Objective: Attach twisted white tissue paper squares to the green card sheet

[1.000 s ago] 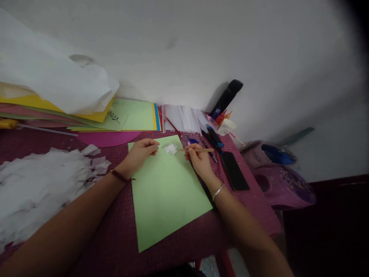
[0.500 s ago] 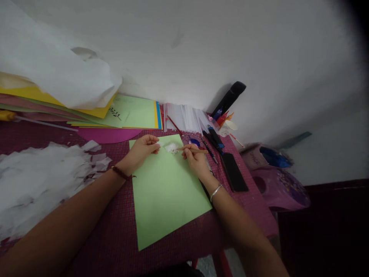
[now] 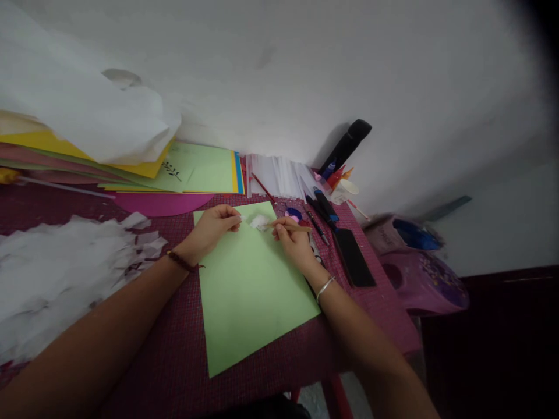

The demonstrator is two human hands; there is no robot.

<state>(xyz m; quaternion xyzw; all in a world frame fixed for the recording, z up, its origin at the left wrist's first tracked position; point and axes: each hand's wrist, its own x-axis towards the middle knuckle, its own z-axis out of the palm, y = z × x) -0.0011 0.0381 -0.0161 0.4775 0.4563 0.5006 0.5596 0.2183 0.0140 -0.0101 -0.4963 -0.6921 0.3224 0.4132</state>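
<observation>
One wooden stick (image 3: pixel 299 228) we grasp in the right hand (image 3: pixel 296 243), beside a white tuft (image 3: pixel 259 222) on green paper (image 3: pixel 257 302); whether the curled left hand (image 3: pixel 213 227) grips anything, we cannot tell.

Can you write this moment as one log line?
right hand: holds thin stick | left hand: near white tuft | beneath: green sheet

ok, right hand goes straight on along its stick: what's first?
The right hand would likely meet the white clump on the green sheet; its stick may already touch it, depth unclear.
</observation>
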